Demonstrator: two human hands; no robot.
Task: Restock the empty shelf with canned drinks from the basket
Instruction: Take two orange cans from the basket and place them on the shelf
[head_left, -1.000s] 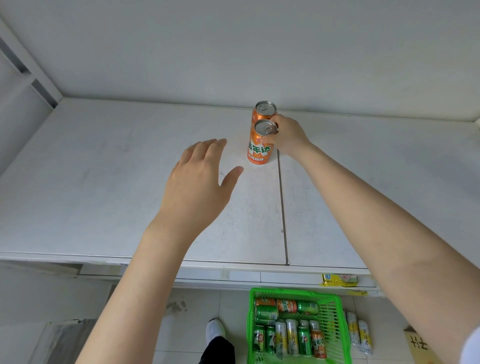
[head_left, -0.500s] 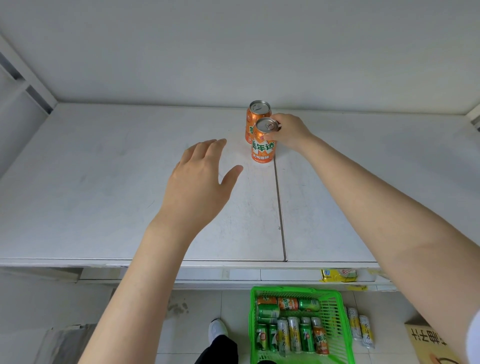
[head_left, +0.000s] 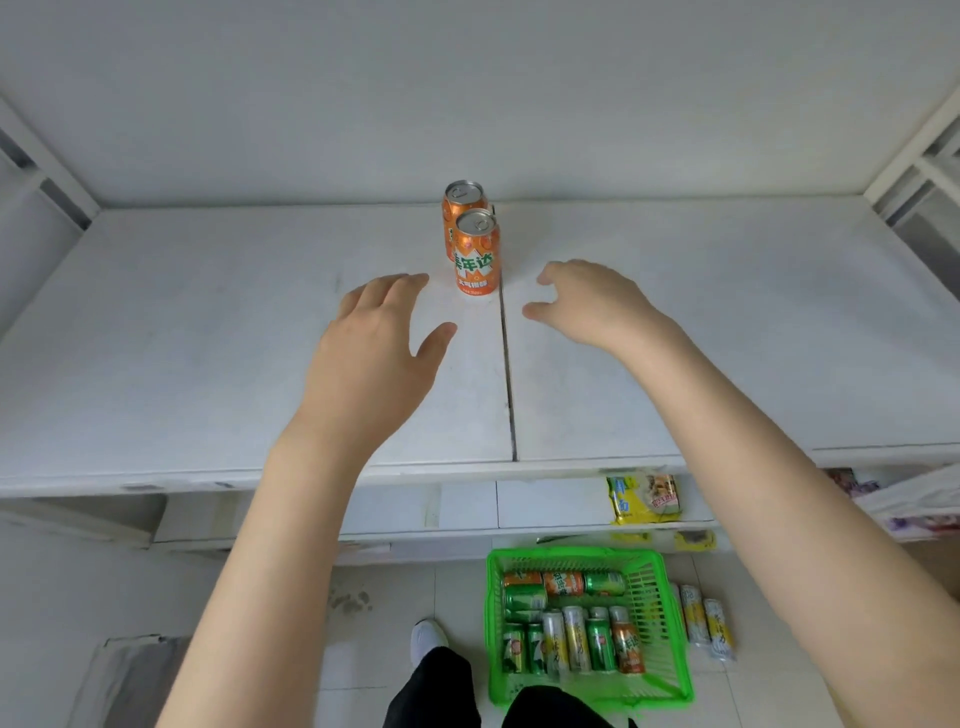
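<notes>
The left hand's fingers lie straight and close together, thumb spread to the side, holding nothing. The right hand's fingers are loosely curled and spread, also holding nothing. Left hand and right hand are palm down over the white flat shelf, one on each side of the seam between its two boards; whether they touch it cannot be told.

Between and just beyond the fingertips stands an upright orange drink can with green lettering, apart from both hands. A second orange can stands upright right behind it, near the back wall.

Below the shelf's front edge, a yellow snack packet lies on a lower shelf. On the tiled floor sits a green plastic basket holding green, orange and silver cans lying on their sides. Just beside the basket's right wall lie a few pale cans. A white shoe shows left of the basket.
</notes>
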